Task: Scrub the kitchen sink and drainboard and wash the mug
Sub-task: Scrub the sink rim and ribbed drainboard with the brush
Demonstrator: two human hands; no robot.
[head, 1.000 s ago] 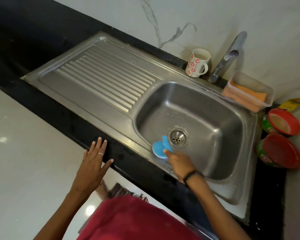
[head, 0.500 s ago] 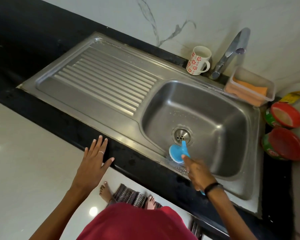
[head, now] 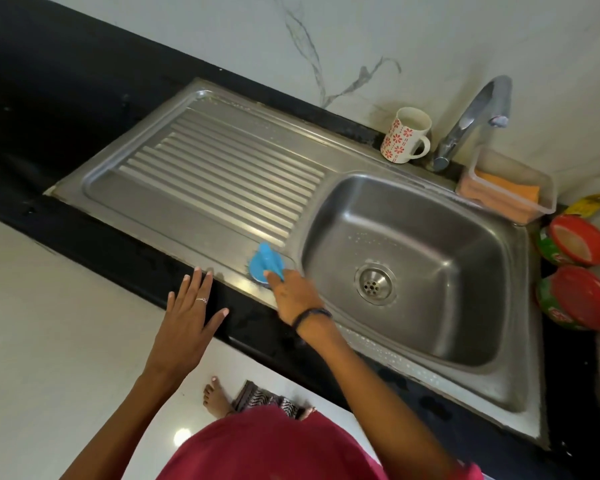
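Right hand (head: 293,294) curled round the handle of a blue round scrubber (head: 265,266), pressing its head onto the near edge of the steel drainboard (head: 201,188), just left of the basin. Black band on that wrist. Left hand (head: 184,323) spread flat with straight fingers, gripping nothing, held over the front edge of the black countertop (head: 125,258); ring on one finger. Sink basin (head: 413,258) to the right of the drainboard, round drain strainer (head: 374,284) in its floor, droplets on the steel. White mug (head: 406,135) with red flower print upright at the back rim of the sink, handle turned towards the chrome tap (head: 471,123) just beside it. Clear plastic tray (head: 510,187) with an orange sponge right of the tap. Two round red-lidded tubs (head: 582,271) on the counter at the far right, well apart from the scrubber. Red garment and bare feet on a patterned mat low in view.
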